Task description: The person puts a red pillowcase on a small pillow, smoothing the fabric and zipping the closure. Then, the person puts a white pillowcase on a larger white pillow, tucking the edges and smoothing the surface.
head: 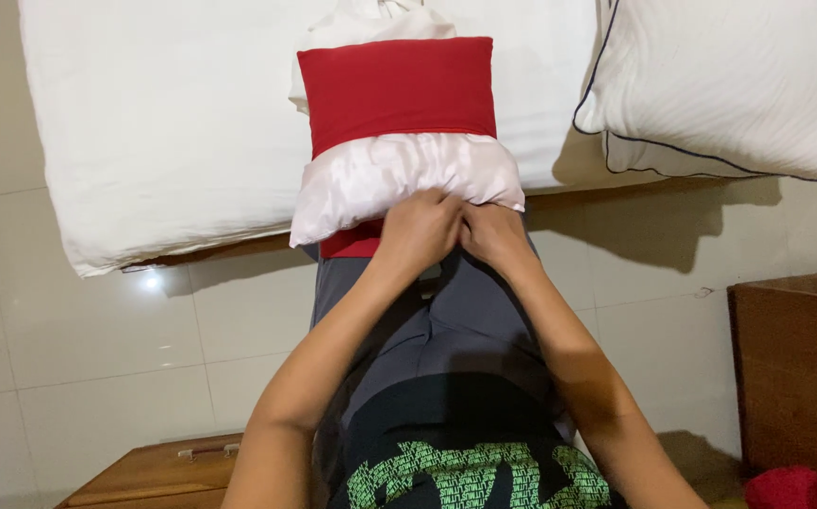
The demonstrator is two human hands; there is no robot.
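Hands: L (418, 231) + R (495, 234) pinch white pillow (399, 179) near edge | red cover (397, 90) half on | bed (163, 132) edge

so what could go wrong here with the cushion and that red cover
The white insert bulges out of the red cover, so it may bunch unevenly inside. Both hands, left hand and right hand, pinch together at the near edge, where thin fabric could tear or slip free. The cushion overhangs the bed edge and might slide onto the tiled floor.
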